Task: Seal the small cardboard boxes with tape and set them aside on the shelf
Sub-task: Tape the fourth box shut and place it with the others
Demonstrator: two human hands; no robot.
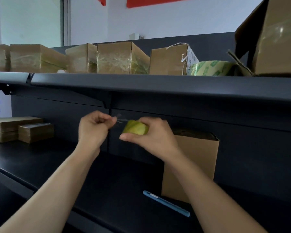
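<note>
The right hand [151, 135] is curled round a small yellow-green tape roll [135, 127], thumb underneath, held up in front of the shelving's dark back panel. Just to its left, the left hand [94, 126] pinches the free tape end [120, 121] between thumb and fingertips, with a short clear strip stretched between the two hands. Neither hand holds a box. The small cardboard boxes [121, 58] that show tape stand in a row on the upper shelf [158, 83], with a larger second tape roll [210, 68] to their right. On the lower shelf [57, 157] a brown carton [196, 158] stands behind the right wrist, a blue tool [166, 203] lies near it, and flat cardboard stacks [15, 126] sit far left.

The strip looks thin and crinkled near the pinch. Pulled at an angle it could split lengthwise or fold onto itself, and the end would be lost back on the roll. A sharp tug might also twist the roll out of the right hand's grip.
</note>
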